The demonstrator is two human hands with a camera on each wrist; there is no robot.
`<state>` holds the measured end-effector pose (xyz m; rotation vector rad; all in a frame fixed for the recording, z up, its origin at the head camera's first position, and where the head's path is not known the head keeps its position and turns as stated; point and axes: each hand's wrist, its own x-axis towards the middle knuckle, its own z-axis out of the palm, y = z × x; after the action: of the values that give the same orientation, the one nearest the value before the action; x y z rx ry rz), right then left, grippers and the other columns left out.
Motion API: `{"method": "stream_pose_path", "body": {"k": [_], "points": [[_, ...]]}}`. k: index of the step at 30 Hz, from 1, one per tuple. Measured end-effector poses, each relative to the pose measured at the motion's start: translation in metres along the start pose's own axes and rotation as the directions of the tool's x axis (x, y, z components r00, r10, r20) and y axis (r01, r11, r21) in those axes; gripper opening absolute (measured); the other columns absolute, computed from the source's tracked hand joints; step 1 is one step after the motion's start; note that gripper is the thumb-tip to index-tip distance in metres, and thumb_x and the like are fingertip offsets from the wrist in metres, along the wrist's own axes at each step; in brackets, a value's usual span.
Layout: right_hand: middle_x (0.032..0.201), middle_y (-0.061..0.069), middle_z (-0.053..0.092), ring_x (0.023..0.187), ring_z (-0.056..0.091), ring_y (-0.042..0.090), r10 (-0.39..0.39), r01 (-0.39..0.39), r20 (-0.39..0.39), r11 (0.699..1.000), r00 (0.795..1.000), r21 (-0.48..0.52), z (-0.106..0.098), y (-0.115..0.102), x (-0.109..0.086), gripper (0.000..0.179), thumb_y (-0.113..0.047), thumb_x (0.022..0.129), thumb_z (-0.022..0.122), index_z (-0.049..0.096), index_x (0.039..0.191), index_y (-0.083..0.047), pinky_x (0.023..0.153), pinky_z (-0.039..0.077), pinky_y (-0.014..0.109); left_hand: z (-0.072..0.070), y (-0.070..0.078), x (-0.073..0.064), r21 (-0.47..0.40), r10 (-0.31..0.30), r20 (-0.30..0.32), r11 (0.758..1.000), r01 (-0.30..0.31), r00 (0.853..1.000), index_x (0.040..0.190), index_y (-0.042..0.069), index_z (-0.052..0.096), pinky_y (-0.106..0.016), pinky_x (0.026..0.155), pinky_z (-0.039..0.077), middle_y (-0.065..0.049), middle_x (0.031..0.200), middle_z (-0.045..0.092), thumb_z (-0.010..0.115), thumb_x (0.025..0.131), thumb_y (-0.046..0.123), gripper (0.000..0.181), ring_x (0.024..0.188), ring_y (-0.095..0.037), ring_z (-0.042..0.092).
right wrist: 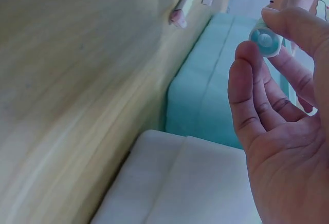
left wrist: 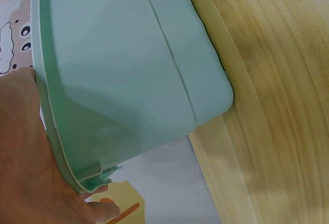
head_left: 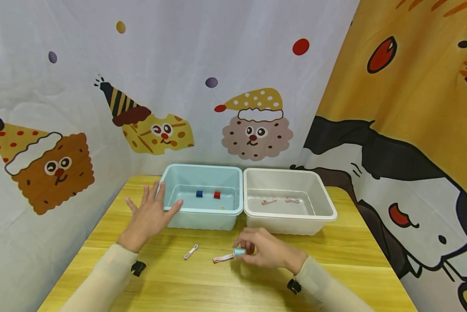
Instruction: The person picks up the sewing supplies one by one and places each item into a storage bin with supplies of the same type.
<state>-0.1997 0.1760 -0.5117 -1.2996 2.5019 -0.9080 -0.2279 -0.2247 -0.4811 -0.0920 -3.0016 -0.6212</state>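
My right hand (head_left: 265,248) pinches a small light-blue thread spool (head_left: 239,251) between thumb and fingers, above the table in front of the bins. In the right wrist view the spool's round end (right wrist: 265,41) faces the camera. Close by on the table lies a folded tape measure (head_left: 223,258), white with reddish marks; a second folded tape (head_left: 191,251) lies farther left. My left hand (head_left: 149,219), fingers spread, is at the front left corner of the light-blue bin (head_left: 202,220). In the left wrist view that hand overlaps the bin's rim (left wrist: 49,108).
Inside the blue bin are a dark blue spool (head_left: 199,194), a red spool (head_left: 217,195) and a small pale yellowish thing (head_left: 222,208). Against its right side stands a white bin (head_left: 288,223) with two folded tapes (head_left: 269,202) inside. A printed curtain (head_left: 202,52) hangs behind.
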Motion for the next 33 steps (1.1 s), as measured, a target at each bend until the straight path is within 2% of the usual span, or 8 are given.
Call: {"method": "stream_pose_path", "body": {"k": [8, 11, 16, 21, 26, 33], "points": [[0.102, -0.004, 0.077, 0.087, 0.069, -0.003, -0.062, 0.060, -0.034, 0.997, 0.998, -0.040, -0.008, -0.004, 0.004, 0.026, -0.013, 0.103, 0.090, 0.083, 0.128, -0.006, 0.079, 0.063, 0.015, 0.001, -0.001, 0.001, -0.004, -0.006, 0.005, 1.000, 0.006, 1.000, 0.186, -0.001, 0.016, -0.102, 0.122, -0.014, -0.031, 0.195, 0.007, 0.050, 0.116, 0.075, 0.108, 0.180, -0.063, 0.001], [0.101, -0.004, 0.077, 0.087, 0.070, -0.001, -0.079, 0.077, -0.044, 0.996, 0.996, -0.049, -0.012, -0.006, 0.005, 0.026, -0.014, 0.103, 0.090, 0.082, 0.127, -0.008, 0.079, 0.063, 0.016, 0.001, -0.001, 0.002, -0.004, -0.007, 0.008, 1.000, 0.007, 1.000, 0.186, -0.001, 0.015, -0.102, 0.122, -0.014, -0.031, 0.195, 0.007, 0.048, 0.116, 0.077, 0.109, 0.180, -0.063, 0.000], [0.102, -0.005, 0.077, 0.088, 0.068, -0.003, -0.080, 0.077, -0.043, 0.995, 0.996, -0.060, -0.016, -0.009, 0.008, 0.025, -0.016, 0.104, 0.090, 0.082, 0.127, -0.010, 0.080, 0.063, 0.016, 0.001, -0.002, 0.000, 0.003, -0.009, 0.011, 1.000, 0.009, 1.000, 0.186, 0.000, 0.014, -0.102, 0.123, -0.013, -0.030, 0.195, 0.007, 0.043, 0.115, 0.083, 0.113, 0.180, -0.062, 0.000], [0.103, -0.004, 0.077, 0.088, 0.067, -0.004, -0.070, 0.067, -0.042, 0.996, 0.997, -0.058, -0.022, -0.014, 0.012, 0.025, -0.016, 0.104, 0.089, 0.082, 0.128, -0.010, 0.081, 0.064, 0.016, 0.001, -0.002, 0.000, 0.006, -0.005, 0.005, 1.000, 0.005, 1.000, 0.186, 0.000, 0.015, -0.103, 0.122, -0.011, -0.031, 0.195, 0.008, 0.043, 0.115, 0.082, 0.112, 0.179, -0.063, 0.001], [0.104, -0.005, 0.077, 0.087, 0.070, 0.001, -0.072, 0.069, -0.047, 0.995, 0.996, -0.072, -0.027, -0.020, 0.017, 0.023, -0.016, 0.105, 0.089, 0.083, 0.126, -0.013, 0.081, 0.064, 0.017, 0.001, -0.002, 0.001, 0.003, -0.003, 0.006, 1.000, 0.003, 1.000, 0.186, 0.000, 0.015, -0.103, 0.122, -0.012, -0.030, 0.195, 0.008, 0.044, 0.115, 0.081, 0.112, 0.179, -0.063, 0.002], [0.100, -0.007, 0.077, 0.086, 0.070, 0.000, -0.111, 0.104, -0.063, 0.989, 0.992, -0.103, -0.034, -0.023, 0.025, 0.019, -0.017, 0.106, 0.087, 0.081, 0.124, -0.015, 0.080, 0.063, 0.017, 0.001, -0.001, 0.002, 0.008, -0.003, 0.007, 1.000, 0.003, 1.000, 0.186, 0.000, 0.015, -0.103, 0.123, -0.010, -0.030, 0.195, 0.009, 0.043, 0.115, 0.082, 0.113, 0.179, -0.063, 0.002]]}}
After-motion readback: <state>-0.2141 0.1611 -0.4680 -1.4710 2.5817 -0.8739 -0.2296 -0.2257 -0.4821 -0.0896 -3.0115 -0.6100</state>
